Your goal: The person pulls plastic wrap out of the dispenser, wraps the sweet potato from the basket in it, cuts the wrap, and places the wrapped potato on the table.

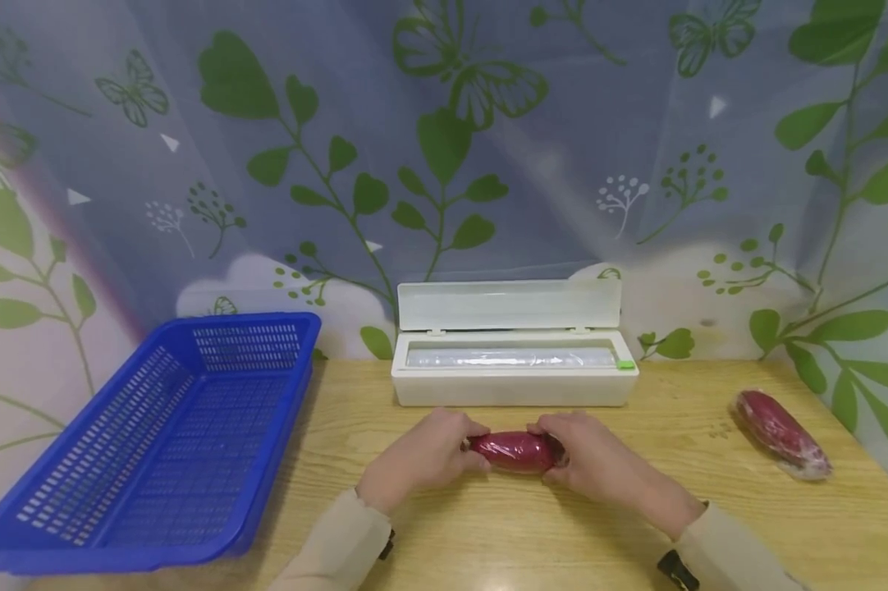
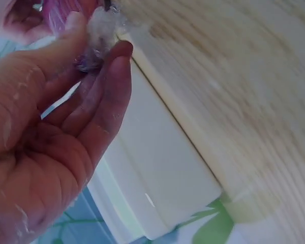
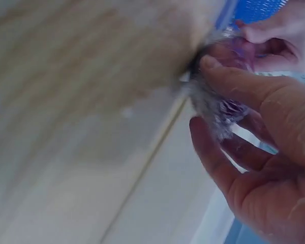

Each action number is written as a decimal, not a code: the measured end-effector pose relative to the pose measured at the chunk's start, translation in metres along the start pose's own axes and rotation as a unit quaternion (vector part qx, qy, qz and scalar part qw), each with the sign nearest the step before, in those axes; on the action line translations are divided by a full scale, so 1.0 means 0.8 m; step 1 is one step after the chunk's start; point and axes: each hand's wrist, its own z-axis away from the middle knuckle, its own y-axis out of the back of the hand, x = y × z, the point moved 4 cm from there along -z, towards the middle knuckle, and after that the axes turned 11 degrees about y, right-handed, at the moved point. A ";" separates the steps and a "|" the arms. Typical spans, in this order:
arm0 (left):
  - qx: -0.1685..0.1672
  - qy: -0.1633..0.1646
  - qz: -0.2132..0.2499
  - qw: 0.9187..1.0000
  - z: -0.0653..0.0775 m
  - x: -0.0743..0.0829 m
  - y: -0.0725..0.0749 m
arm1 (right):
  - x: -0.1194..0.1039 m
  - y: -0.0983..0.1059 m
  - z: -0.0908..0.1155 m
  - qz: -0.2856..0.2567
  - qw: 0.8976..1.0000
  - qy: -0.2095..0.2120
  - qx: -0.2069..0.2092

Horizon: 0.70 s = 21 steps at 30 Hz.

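Note:
Between my two hands is a dark red, oblong vegetable that looks like a sweet potato (image 1: 514, 453), covered in clear plastic wrap. It lies crosswise, low over the table. My left hand (image 1: 431, 453) holds its left end between thumb and fingers, and my right hand (image 1: 597, 461) holds the right end the same way. Bunched plastic wrap (image 2: 102, 31) gathers at the left end in the left wrist view. Crumpled film also shows by the fingers of the right hand (image 3: 264, 147) in the right wrist view.
Behind the hands stands an open white wrap box (image 1: 514, 390) with a roll of cling film (image 1: 510, 359) inside and a green slider (image 1: 625, 364). A blue plastic basket (image 1: 267, 460) is on the left. Another wrapped red vegetable (image 1: 778, 428) lies at right on the wooden table (image 1: 710, 460).

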 end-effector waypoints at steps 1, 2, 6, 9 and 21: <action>0.009 0.001 -0.015 1.000 0.002 0.002 0.000 | -0.001 0.001 0.000 -0.004 1.000 0.004 -0.005; 0.017 0.002 -0.030 0.999 0.003 0.004 0.001 | -0.002 0.003 0.000 -0.016 1.000 0.004 -0.011; 0.034 0.005 -0.065 0.997 0.008 0.011 0.000 | -0.001 0.009 0.002 -0.098 0.994 0.003 -0.049; 0.039 0.007 -0.064 0.997 0.009 0.014 -0.001 | 0.005 0.015 0.005 -0.141 0.987 0.002 -0.075; 0.017 -0.006 -0.030 0.999 0.004 0.004 -0.004 | 0.030 0.010 0.006 -0.255 0.964 -0.016 -0.080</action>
